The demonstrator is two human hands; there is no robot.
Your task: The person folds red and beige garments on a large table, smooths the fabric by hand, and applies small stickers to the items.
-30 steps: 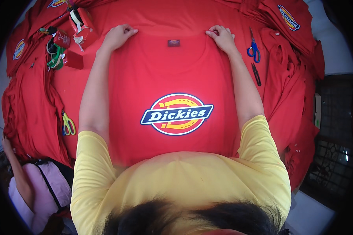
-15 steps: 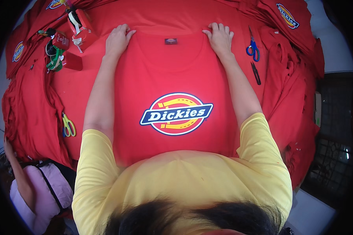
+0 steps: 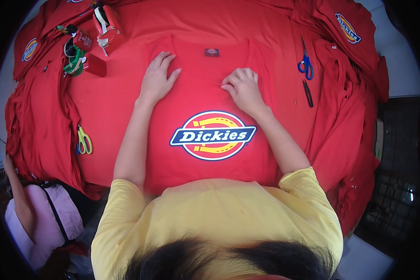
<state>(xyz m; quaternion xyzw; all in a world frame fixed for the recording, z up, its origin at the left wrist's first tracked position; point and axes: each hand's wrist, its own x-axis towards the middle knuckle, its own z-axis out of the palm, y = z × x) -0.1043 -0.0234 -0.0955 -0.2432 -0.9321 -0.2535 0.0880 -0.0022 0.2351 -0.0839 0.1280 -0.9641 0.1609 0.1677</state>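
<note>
Blue scissors right, yellow-green scissors left — red tagging tools beyond.

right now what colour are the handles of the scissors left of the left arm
Yellow and green, on the small scissors lying on the red cloth; the head view shows them best.

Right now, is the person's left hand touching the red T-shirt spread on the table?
Touching. The head view shows the left hand lying flat, palm down, on the red T-shirt just below its collar, no gap visible.
</note>
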